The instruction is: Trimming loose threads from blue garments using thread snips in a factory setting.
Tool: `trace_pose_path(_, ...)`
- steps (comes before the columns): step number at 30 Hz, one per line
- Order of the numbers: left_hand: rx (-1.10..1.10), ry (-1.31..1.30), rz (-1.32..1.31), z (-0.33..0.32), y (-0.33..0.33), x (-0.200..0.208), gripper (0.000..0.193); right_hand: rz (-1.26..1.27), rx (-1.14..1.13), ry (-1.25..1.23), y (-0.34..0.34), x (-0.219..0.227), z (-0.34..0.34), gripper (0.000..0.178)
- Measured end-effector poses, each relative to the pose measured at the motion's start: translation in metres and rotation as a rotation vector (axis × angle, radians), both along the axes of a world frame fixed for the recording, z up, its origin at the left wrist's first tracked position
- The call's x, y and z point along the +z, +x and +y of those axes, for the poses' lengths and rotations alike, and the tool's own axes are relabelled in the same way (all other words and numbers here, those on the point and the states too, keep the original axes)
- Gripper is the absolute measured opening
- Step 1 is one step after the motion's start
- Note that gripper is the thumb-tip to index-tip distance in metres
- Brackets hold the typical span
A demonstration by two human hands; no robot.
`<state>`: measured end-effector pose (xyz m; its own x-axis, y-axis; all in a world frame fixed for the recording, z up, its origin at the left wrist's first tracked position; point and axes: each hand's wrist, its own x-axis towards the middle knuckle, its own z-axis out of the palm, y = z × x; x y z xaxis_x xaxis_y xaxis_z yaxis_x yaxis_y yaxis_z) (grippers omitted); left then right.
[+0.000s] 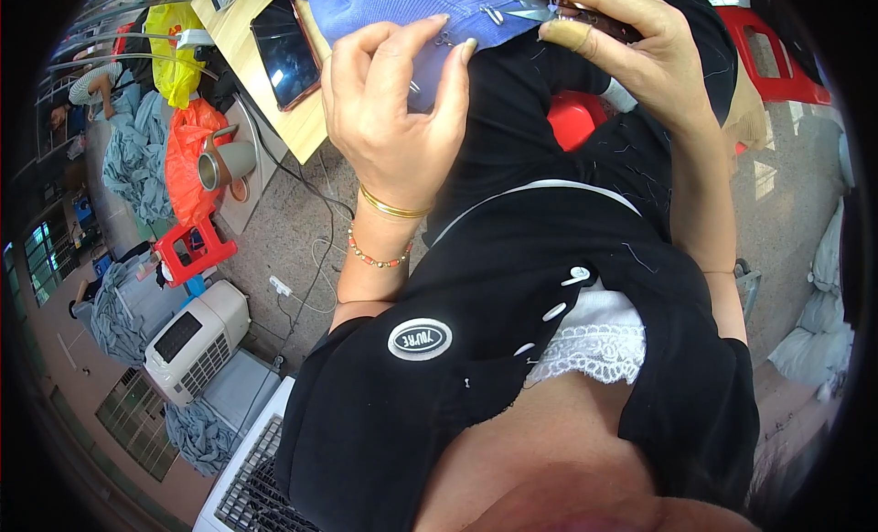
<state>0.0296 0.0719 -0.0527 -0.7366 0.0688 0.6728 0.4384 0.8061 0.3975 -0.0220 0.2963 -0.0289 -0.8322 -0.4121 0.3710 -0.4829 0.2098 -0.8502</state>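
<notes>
Your right hand (645,61) is partly closed around small scissors (529,14); your left hand (389,102) is half open, its hold unclear. Between them lies the blue cloth (393,9), which a slip could nick.

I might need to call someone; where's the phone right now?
In the head view, the phone lies upper left on the wooden table, beside your left hand.

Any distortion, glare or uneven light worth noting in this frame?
Head view: fisheye curvature, black corners; head view: pale reflections on the dark phone; head view: bright light patches on the floor at right; head view: left hand reasonably sharp.
</notes>
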Motion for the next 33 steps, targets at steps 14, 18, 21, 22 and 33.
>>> trace_pose_path(14, -0.091, 0.115, 0.005, -0.005, -0.013, 0.000, 0.010, -0.049, -0.007, 0.010, 0.008, -0.001, 0.000, 0.037)
trace_pose_path(18, -0.128, 0.268, -0.104, -0.006, -0.012, 0.000, 0.008, 0.037, 0.009, 0.019, 0.010, 0.001, -0.002, 0.038)
trace_pose_path(21, -0.143, 0.353, -0.141, -0.010, -0.011, -0.003, 0.008, 0.071, 0.014, 0.068, 0.011, 0.007, -0.006, 0.037)
trace_pose_path(22, -0.152, 0.402, -0.155, -0.010, -0.011, -0.004, 0.008, 0.078, 0.013, 0.105, 0.011, 0.010, -0.007, 0.037)
trace_pose_path(33, -0.165, 0.288, -0.133, -0.013, -0.006, -0.003, 0.015, 0.363, -0.105, 0.314, 0.011, 0.023, -0.021, 0.036)
